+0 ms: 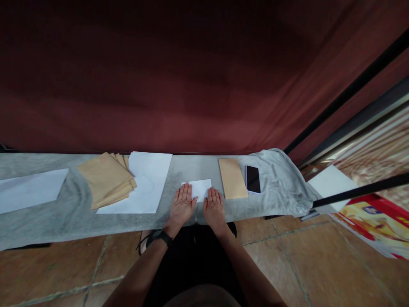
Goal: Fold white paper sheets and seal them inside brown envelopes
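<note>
Grey cloth [79,213] bears one folded paper [200,187] under two flat, open hands: left hand [182,207], right hand [213,207].

A stack of tan envelopes [107,179] overlaps a white sheet [143,183]; a phone [253,179] lies beside a single envelope [232,178].

No lettering can be read anywhere in the scene. The red and yellow poster [377,224] on the floor at right carries a small blue patch that may be a logo, too blurred to make out. The paper [198,188] and envelopes [107,179] on the table show blank faces.
</note>
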Action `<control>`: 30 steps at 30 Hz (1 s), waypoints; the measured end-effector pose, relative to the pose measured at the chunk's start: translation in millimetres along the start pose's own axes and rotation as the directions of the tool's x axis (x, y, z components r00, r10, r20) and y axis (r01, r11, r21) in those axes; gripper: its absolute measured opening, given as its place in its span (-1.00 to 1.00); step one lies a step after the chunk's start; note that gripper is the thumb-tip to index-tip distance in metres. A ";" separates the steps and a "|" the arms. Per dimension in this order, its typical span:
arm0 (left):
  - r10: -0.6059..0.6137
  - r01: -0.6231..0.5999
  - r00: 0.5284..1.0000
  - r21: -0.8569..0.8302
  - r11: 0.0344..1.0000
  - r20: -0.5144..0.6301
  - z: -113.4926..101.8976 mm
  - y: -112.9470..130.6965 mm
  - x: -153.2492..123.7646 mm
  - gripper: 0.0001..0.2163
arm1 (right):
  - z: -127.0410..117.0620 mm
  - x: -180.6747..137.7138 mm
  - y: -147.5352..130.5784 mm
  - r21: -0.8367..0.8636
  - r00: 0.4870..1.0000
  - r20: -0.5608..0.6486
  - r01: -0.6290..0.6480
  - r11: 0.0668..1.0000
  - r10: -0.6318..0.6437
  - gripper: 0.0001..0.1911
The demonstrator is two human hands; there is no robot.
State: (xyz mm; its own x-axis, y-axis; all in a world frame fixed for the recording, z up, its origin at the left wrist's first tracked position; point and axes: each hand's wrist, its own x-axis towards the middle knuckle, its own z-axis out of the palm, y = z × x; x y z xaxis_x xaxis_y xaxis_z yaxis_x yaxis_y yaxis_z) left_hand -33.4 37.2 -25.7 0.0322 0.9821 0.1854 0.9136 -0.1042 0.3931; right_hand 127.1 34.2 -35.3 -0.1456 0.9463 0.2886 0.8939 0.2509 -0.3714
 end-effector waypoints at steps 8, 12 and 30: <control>0.025 -0.026 0.999 0.059 0.998 0.025 1.1 1.4 -1.5 -0.43 | 0.0 23.1 -3.4 0.020 0.991 0.078 0.108 0.994 -0.109 -0.45; 0.060 -0.062 0.998 0.047 0.997 0.030 0.7 3.0 -0.8 -0.44 | 1.0 22.2 -2.3 -0.005 0.990 0.109 0.094 0.996 -0.093 -0.44; 0.412 -0.417 0.873 -0.041 0.908 0.263 -20.0 4.5 -32.7 -0.28 | 2.8 12.1 8.4 0.015 0.989 0.101 0.108 0.994 -0.108 -0.41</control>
State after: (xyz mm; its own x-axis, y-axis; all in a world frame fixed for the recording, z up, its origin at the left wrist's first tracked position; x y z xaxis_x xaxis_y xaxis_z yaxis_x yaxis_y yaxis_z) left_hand -38.4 1.5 -12.0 0.5109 0.8552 0.0872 0.7998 -0.5101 0.3163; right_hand 131.7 48.4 -37.3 -0.2836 0.9292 0.2370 0.8668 0.3541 -0.3511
